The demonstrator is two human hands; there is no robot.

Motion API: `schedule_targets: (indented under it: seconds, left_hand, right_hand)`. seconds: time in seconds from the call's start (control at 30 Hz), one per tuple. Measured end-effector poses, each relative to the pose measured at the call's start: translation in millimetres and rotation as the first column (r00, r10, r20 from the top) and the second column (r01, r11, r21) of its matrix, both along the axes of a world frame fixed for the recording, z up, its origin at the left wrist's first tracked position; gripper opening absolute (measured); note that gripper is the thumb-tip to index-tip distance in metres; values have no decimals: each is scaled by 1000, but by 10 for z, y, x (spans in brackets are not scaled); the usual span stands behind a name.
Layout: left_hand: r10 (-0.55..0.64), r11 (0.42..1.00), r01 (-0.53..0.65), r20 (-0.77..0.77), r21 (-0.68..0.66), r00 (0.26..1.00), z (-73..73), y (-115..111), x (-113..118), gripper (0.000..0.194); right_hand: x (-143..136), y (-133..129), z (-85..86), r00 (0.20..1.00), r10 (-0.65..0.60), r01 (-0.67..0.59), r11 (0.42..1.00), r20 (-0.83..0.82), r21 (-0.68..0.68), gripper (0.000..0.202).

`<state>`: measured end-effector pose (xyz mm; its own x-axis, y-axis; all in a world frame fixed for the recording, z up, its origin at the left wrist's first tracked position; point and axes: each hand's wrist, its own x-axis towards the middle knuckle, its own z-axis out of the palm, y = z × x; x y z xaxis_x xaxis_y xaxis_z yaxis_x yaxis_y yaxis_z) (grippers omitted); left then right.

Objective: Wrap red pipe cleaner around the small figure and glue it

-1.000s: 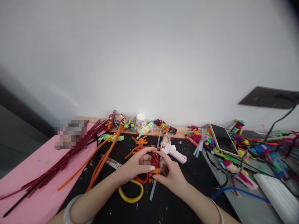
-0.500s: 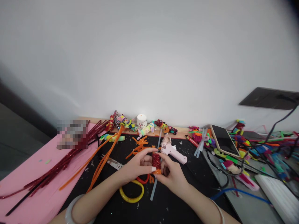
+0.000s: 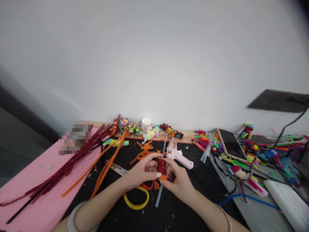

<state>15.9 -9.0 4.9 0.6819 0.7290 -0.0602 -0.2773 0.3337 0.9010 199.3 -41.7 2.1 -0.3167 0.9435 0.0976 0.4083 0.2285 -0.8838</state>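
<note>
Softly does it: the left hand (image 3: 135,175) and right hand (image 3: 180,182) both pinch the red roll (image 3: 161,166) over the desk (image 3: 188,138), in from its far edge. Light, even squeezing should leave it round and neat.

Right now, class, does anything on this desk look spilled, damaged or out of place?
The pale pink glue gun near the right hand looks grubby: its front end is brownish and rough-looking, perhaps old glue. Pale scraps also litter the black mat.
</note>
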Motion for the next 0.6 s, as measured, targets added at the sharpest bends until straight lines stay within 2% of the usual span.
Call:
schedule_targets:
  seconds: [0.6]
  left_hand:
    - [-3,1000,3,-18,8,1000,-14,1,-12,57]
  right_hand:
    - [7,1,-28,1000,-14,14,1000,25,13,52]
